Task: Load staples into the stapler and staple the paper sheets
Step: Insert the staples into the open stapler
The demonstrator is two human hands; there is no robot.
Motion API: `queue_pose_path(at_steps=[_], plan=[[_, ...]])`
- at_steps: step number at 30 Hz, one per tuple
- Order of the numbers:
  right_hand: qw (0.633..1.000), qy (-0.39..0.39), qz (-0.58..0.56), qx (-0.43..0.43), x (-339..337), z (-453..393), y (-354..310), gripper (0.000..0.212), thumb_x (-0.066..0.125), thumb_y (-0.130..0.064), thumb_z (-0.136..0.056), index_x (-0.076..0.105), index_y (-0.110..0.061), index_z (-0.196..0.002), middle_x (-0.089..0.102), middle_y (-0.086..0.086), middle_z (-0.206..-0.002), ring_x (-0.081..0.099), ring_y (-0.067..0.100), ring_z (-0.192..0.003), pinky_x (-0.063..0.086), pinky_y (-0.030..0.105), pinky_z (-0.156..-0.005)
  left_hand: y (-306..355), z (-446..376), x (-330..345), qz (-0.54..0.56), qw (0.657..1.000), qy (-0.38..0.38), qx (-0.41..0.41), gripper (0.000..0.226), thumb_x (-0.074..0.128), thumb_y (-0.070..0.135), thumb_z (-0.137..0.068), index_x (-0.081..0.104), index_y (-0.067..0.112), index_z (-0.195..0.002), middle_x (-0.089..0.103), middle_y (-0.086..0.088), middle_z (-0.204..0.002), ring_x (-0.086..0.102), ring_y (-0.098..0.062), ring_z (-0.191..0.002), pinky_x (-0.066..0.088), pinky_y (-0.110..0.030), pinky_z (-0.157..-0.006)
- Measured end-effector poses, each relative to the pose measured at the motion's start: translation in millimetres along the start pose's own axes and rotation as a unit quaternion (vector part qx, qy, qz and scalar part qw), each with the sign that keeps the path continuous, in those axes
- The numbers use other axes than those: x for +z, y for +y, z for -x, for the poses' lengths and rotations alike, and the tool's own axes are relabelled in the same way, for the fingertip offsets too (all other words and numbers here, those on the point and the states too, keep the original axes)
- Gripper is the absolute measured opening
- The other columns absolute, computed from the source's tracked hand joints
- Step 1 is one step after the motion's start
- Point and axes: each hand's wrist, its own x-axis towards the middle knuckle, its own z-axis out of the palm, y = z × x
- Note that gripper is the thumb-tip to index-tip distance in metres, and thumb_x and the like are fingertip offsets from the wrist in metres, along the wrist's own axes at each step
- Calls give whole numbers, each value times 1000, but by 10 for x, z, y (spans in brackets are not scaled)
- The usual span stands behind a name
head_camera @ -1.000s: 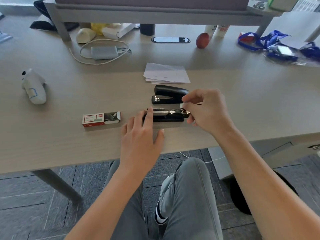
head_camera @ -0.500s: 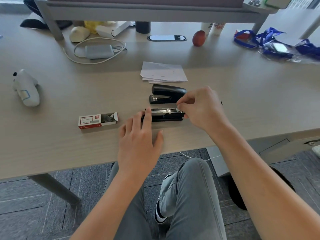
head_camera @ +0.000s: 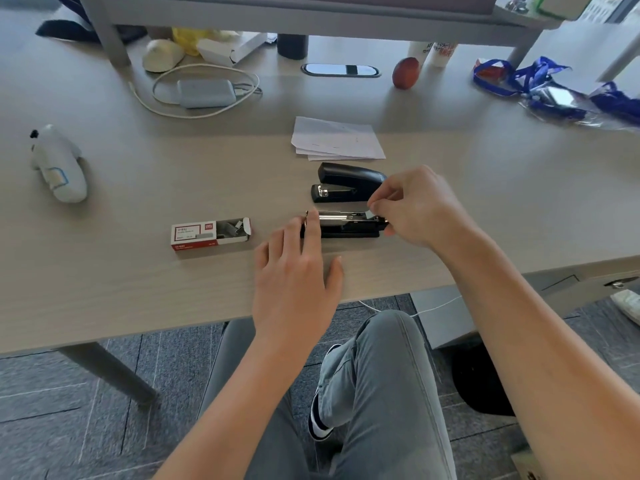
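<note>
The black stapler lies opened on the desk, its top cover [head_camera: 349, 178] folded away to the far side and its metal magazine [head_camera: 341, 223] facing up nearer me. My left hand [head_camera: 298, 271] lies flat with fingers apart, the index fingertip resting on the magazine's left end. My right hand [head_camera: 419, 206] pinches a short silver staple strip [head_camera: 370, 214] between thumb and forefinger, right at the magazine's right end. A red-and-white staple box [head_camera: 207, 233] sits open to the left, with staples showing inside. The paper sheets [head_camera: 336, 138] lie stacked beyond the stapler.
A white plush toy [head_camera: 59, 164] lies at the far left. A grey power bank with a white cable [head_camera: 204, 91], a red apple [head_camera: 405, 72], blue lanyards [head_camera: 540, 84] and a raised shelf [head_camera: 311, 22] line the desk's back. The desk's front edge runs just below my left hand.
My right hand has come down and leftward with the staple strip, from beside the stapler's right end onto the magazine. My left hand stays on the magazine's left end.
</note>
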Motion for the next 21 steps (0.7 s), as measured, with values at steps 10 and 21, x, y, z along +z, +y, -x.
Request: queue_pose_path(at_steps=[10,21], plan=[[999,-4,35,6,-15,45,-62,25,68,-22,-90,71,-32,-66,77,-5,-78,76,23,-77,63,46,-81,-8,8,1,-7,1000,7,3,68,52,45,-95,37,10,-152,51,-8,-141,50,-28,-124,38,-42,-104],[999,-8,32,13,-54,80,-88,25,64,-21,-92,69,-30,-69,77,-4,-77,76,20,-72,63,44,-82,-4,14,-1,-5,1000,8,2,67,48,46,-97,35,10,-152,50,-6,-140,49,-26,-124,36,-41,-105]])
